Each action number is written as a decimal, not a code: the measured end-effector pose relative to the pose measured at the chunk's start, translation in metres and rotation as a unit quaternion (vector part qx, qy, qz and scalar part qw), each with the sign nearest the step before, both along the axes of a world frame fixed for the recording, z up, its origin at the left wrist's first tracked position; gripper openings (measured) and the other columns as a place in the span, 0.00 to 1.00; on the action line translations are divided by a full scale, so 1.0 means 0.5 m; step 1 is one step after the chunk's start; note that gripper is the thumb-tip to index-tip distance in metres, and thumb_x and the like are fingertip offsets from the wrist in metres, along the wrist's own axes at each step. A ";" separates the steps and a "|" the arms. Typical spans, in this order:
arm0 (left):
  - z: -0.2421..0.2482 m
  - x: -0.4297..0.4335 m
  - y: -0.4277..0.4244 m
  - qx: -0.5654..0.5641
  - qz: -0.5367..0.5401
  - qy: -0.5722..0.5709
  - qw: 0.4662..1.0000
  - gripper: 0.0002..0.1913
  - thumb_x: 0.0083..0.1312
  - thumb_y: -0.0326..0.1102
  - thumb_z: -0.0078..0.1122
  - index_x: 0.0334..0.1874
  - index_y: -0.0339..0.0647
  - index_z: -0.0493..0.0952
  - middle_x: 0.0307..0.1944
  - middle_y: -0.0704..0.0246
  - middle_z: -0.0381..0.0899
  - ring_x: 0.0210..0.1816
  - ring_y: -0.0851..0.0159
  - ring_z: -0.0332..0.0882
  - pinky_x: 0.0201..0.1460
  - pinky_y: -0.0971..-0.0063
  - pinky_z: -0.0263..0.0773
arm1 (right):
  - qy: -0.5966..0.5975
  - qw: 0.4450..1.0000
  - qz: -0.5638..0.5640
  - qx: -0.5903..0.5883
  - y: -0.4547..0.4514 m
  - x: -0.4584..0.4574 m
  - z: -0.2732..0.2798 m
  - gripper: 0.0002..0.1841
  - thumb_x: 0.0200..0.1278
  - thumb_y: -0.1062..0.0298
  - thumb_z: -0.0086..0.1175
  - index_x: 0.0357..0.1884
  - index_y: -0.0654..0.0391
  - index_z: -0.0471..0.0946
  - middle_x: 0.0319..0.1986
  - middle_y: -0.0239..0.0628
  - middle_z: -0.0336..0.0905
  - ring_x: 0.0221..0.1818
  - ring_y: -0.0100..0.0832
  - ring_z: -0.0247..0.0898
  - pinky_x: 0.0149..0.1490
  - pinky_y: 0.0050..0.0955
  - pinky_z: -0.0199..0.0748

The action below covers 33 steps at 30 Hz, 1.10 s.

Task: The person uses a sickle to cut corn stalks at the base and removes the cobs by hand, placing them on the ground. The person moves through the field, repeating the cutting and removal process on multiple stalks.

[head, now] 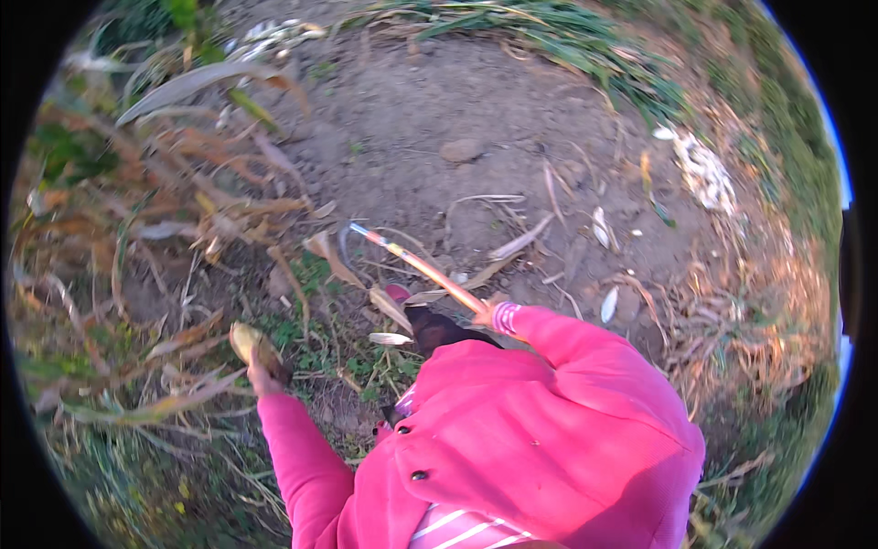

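Note:
In my right hand (pixel 488 312) is the long orange handle of a sickle (pixel 429 270), pointing forward and to the left. Its thin curved blade appears blurred near the dry leaves at the far end. My left hand (pixel 263 376), out to the left over weeds, grips a yellowish-brown oblong object (pixel 252 343), perhaps a gourd or an ear of corn in its husk; blur leaves its kind unsettled. My fingers partly hide its lower end. One pale husk (pixel 391 339) lies between the two hands, near my dark trouser leg (pixel 446 331).
Dry, leaning corn stalks (pixel 226 206) crowd the left side. Bare soil (pixel 411 103) stretches ahead, with a stone (pixel 461 150) on it. Cut green stalks (pixel 549 31) lie along the far edge. A heap of whitish ears or husks (pixel 705 171) sits at the right.

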<state>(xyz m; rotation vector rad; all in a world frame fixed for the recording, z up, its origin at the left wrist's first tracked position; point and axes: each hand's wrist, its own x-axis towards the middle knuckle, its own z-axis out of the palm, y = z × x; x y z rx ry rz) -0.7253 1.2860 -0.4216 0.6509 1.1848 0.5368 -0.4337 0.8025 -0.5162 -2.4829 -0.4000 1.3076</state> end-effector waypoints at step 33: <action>0.029 0.300 -0.273 0.496 -0.725 0.375 0.298 0.22 0.55 0.46 0.61 0.42 0.32 0.73 0.32 0.52 0.80 0.38 0.49 0.80 0.38 0.59 0.74 | 0.000 0.981 -0.187 -0.042 -0.283 -0.287 -0.002 0.24 0.41 0.49 0.62 0.41 0.51 0.80 0.32 0.43 0.81 0.35 0.43 0.78 0.41 0.40 0.73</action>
